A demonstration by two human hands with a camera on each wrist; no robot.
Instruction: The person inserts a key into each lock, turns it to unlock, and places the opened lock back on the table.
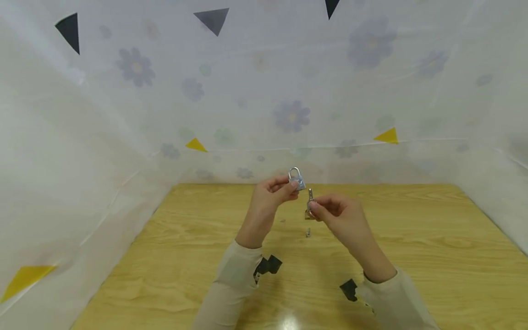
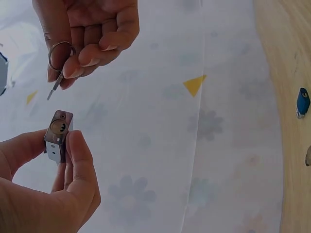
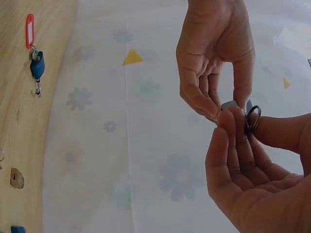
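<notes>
My left hand (image 1: 290, 185) pinches a small silver padlock (image 1: 296, 178) above the wooden table, shackle up in the head view. In the left wrist view the padlock (image 2: 58, 137) shows its keyhole end between thumb and fingers. My right hand (image 1: 313, 208) pinches a small key (image 1: 310, 196) on a ring, just right of and below the lock. The key (image 2: 53, 90) points toward the lock's keyhole end with a small gap between them. In the right wrist view the key ring (image 3: 253, 118) sits beside the padlock (image 3: 228, 104), and the fingertips of both hands nearly meet.
The table (image 1: 412, 238) carries small items: a brass piece (image 1: 308, 214) and a tiny metal piece (image 1: 308, 233) under my hands. A red tag (image 3: 30, 29) with a blue-capped key (image 3: 37, 66) and a brass object (image 3: 16, 178) lie there too. Floral sheets wall three sides.
</notes>
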